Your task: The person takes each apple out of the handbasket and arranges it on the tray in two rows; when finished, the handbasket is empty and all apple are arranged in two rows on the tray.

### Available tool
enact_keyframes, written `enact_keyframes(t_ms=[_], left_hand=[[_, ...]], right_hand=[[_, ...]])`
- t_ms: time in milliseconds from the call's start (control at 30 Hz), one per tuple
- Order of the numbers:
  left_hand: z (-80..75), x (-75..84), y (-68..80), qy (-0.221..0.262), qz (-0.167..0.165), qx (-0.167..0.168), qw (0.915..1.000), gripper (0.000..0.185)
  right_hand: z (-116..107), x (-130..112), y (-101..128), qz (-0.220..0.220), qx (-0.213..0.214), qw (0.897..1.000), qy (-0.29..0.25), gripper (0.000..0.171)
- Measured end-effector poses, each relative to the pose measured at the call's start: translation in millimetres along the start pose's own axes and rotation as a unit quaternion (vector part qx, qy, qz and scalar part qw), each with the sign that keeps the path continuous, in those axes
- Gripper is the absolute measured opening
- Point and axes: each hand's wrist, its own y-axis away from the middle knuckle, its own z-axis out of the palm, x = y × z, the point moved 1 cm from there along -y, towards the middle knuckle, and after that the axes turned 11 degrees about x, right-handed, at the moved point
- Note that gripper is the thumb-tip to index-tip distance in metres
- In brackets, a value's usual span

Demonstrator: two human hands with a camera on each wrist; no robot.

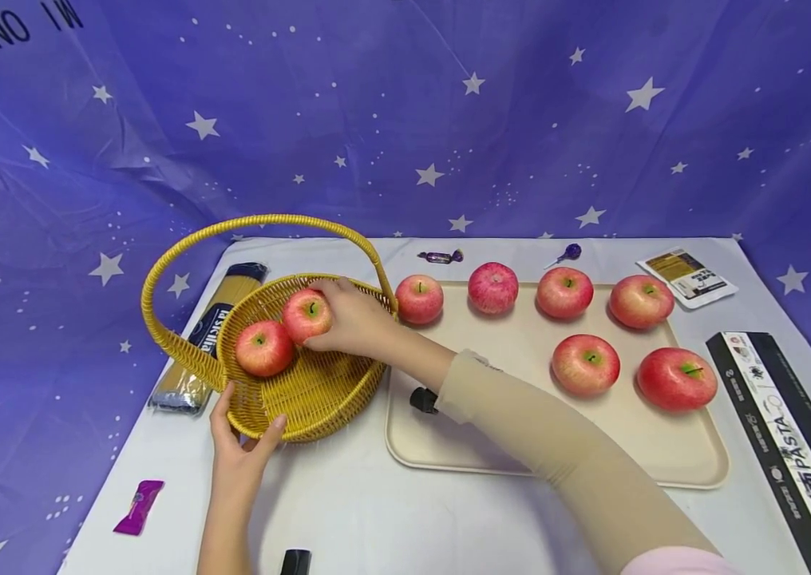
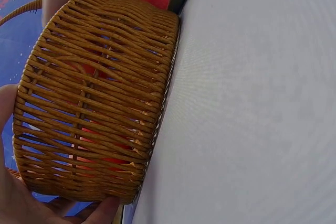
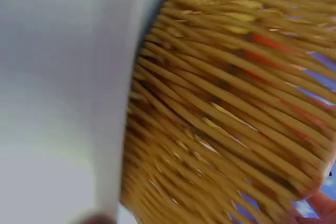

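A yellow wicker basket (image 1: 322,395) with a tall arched handle stands at the left of the table. My left hand (image 1: 239,459) grips its near left side, thumb and fingers spread along the wall; in the left wrist view the fingers wrap the woven side (image 2: 94,103). Inside the basket, my right hand (image 1: 351,319) holds a red apple (image 1: 305,318) by its right side, close against another red apple (image 1: 264,349). The right wrist view is filled mostly by the blurred basket weave (image 3: 226,103), with red showing through the gaps.
Several apples (image 1: 585,365) sit on a cream tray (image 1: 463,455) right of the basket. Spaghetti (image 1: 179,387) lies behind the basket; a pasta box (image 1: 782,447) is far right. Also about are a purple wrapped sweet (image 1: 139,507), a lollipop (image 1: 571,251) and a food packet (image 1: 687,277).
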Motion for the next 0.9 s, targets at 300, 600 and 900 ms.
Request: enact_keyframes(t_ms=[300, 600, 900], left_hand=[[0.2, 1.0, 0.6, 0.008, -0.001, 0.004, 1.0, 0.086], [0.5, -0.6, -0.8, 0.004, -0.003, 0.001, 1.0, 0.087], [0.0, 0.9, 0.6, 0.005, -0.003, -0.002, 1.0, 0.086]], right_hand=[[-80, -3, 65, -0.054, 0.025, 0.996, -0.06, 0.077], [-127, 44, 130, -0.018, 0.037, 0.998, -0.05, 0.078], [-124, 110, 162, 0.07, 0.021, 0.997, 0.029, 0.078]])
